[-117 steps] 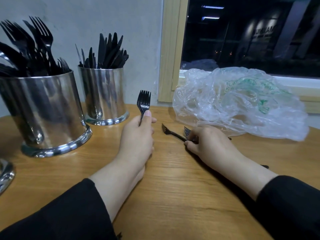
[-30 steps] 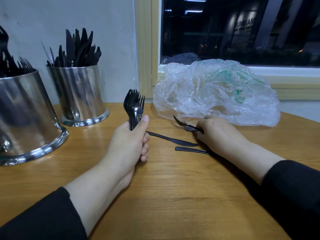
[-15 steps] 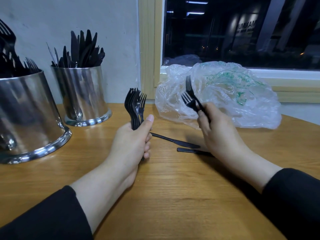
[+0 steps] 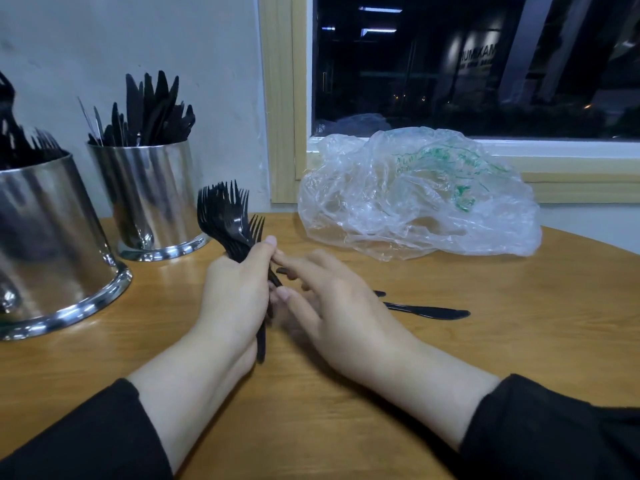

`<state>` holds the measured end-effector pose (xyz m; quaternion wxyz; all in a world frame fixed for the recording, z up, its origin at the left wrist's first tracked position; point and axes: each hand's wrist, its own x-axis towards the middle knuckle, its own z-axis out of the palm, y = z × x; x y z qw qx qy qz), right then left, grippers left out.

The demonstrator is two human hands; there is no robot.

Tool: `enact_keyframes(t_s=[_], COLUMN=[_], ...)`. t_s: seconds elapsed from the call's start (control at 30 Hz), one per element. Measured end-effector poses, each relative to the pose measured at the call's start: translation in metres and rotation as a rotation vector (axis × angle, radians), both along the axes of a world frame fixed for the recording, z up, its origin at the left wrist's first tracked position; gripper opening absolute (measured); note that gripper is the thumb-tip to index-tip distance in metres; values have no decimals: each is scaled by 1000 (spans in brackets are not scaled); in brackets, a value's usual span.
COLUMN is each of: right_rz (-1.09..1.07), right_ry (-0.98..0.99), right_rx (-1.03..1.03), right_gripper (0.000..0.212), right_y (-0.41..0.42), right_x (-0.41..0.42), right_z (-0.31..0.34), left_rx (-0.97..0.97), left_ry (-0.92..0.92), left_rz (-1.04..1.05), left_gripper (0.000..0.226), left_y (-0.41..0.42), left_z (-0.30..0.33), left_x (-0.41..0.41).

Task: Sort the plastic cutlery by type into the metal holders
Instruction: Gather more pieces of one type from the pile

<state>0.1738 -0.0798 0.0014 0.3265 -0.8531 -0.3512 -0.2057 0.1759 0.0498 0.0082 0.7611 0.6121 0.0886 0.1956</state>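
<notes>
My left hand (image 4: 235, 299) grips a bunch of black plastic forks (image 4: 225, 216) upright, tines up, handles poking out below the palm. My right hand (image 4: 332, 306) lies right beside it with relaxed, spread fingers that touch the fork handles and hold nothing. Two black knives (image 4: 429, 311) lie on the wooden table (image 4: 346, 393) just behind my right hand, partly hidden by it. At the left stands a large metal holder (image 4: 52, 244) with forks in it. Behind it, a smaller metal holder (image 4: 152, 199) is full of knives.
A crumpled clear plastic bag (image 4: 415, 199) with green print lies at the back of the table under the window sill (image 4: 571, 161). The wall rises directly behind the two holders. The table's rounded edge curves away at the right.
My right hand carried its two forks leftward to the bunch in my left hand and released them there. The bunch is now larger, and my right hand's fingers are spread.
</notes>
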Motion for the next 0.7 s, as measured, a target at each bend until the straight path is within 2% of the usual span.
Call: enact_keyframes(t_s=[0.17, 0.23, 0.3, 0.37, 0.47, 0.57, 0.7], right_rz=[-154, -186, -211, -235, -251, -225, -183], right_ry=[-51, -11, 69, 176, 341, 495, 564], right_rx=[-39, -87, -175, -276, -413, -511, -559], right_gripper=[15, 14, 18, 22, 25, 23, 19], right_y=[-44, -66, -88, -107, -130, -145, -148], right_x=[20, 25, 26, 27, 28, 31, 38], right_z=[10, 15, 21, 27, 38, 44, 40], left_rx=[182, 197, 241, 320, 450, 402, 319], left_ry=[-73, -76, -57, -28, -6, -5, 20], left_rz=[169, 182, 65, -111, -189, -208, -220], left_gripper=[46, 50, 44, 30, 23, 26, 35], left_y=[14, 17, 16, 11, 8, 10, 11], left_z=[8, 9, 6, -1, -6, -7, -7], left_x=[1, 2, 1, -1, -1, 1, 2])
